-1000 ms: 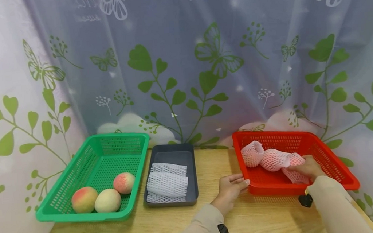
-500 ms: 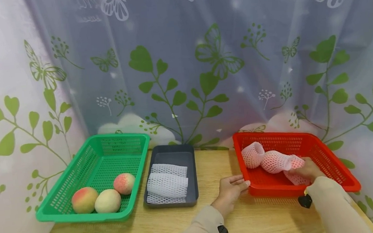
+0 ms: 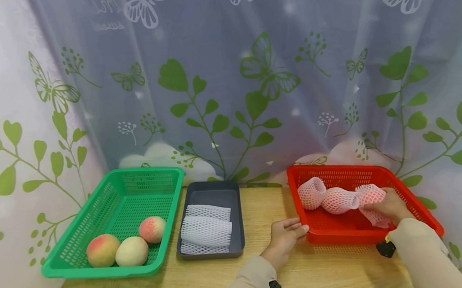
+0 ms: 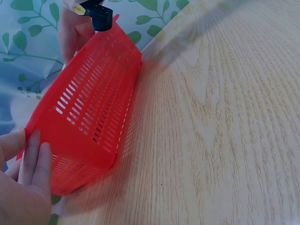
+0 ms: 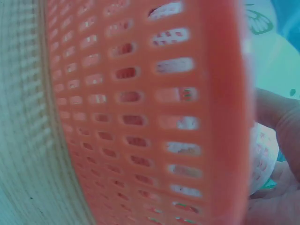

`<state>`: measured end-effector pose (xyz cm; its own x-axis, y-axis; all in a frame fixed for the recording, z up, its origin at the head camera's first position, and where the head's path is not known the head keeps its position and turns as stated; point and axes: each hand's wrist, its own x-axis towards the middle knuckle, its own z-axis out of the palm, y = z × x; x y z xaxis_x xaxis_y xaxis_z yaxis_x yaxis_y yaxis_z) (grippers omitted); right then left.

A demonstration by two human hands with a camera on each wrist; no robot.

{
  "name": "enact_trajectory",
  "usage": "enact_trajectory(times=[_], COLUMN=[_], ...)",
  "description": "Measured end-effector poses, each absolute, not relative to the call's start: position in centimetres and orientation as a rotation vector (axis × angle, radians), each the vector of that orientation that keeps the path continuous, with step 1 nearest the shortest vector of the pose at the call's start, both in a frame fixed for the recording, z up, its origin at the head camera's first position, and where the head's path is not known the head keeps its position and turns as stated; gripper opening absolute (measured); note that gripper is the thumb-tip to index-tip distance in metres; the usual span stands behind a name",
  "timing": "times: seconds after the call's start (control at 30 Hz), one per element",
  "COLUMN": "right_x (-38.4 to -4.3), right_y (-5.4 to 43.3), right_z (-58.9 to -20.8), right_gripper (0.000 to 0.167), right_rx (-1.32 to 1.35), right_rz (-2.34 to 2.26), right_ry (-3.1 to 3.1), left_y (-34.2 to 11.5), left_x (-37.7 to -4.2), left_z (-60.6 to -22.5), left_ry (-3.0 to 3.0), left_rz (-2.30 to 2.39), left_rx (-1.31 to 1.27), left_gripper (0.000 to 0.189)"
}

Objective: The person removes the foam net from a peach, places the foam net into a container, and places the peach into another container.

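My left hand (image 3: pixel 283 241) pinches the front left corner of the red plastic basket (image 3: pixel 340 236), thumb at the rim and fingers against the outer wall, as the left wrist view shows. Inside the basket my right hand (image 3: pixel 392 206) grips a peach in a white foam net (image 3: pixel 370 197) near the right end; the net's loose end hangs toward the front. Two more netted peaches lie left of it, one round-bellied in the middle (image 3: pixel 338 200) and one with its open net end up (image 3: pixel 311 193). In the right wrist view the basket wall (image 5: pixel 140 117) hides most of the held peach.
On the left stands a green basket (image 3: pixel 168 221) with three bare peaches near its front, including a red-yellow peach (image 3: pixel 102 250). Between the baskets, a dark grey tray (image 3: pixel 212 191) holds flat white foam nets (image 3: pixel 206 232). A printed curtain (image 3: pixel 217 72) hangs behind the wooden table (image 3: pixel 260 205).
My right hand has shifted slightly right and pulled back from over the netted peach's top, so more of its net shows. My left hand stays at the basket corner.
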<state>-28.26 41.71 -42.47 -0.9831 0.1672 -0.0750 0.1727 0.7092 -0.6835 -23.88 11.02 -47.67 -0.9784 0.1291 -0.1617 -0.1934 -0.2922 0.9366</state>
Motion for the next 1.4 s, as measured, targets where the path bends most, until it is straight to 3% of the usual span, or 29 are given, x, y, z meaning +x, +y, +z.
enact_trajectory(times=[0.27, 0.5, 0.73, 1.4], right_x=[-28.1, -27.5, -27.5, -26.1], right_y=[41.6, 40.7, 39.8, 32.4], right_z=[-41.6, -40.1, -38.9, -36.3], right_gripper=[0.077, 0.089, 0.084, 0.090], right_rx=[0.187, 0.132, 0.017, -0.120], right_rz=[-1.196, -1.266, -1.309, -1.336], right_ry=[2.964, 3.010, 3.110, 3.057], left_y=[10.9, 11.0, 10.9, 9.6], left_x=[-23.8, -23.7, -23.5, -23.7], left_z=[-47.6, -47.4, -47.2, -46.0], left_ry=[1.738, 1.758, 1.778, 1.818], left_rz=[2.366, 2.345, 2.344, 2.269], left_rx=[-0.082, -0.087, -0.093, -0.011], left_gripper=[0.032, 0.031, 0.031, 0.036])
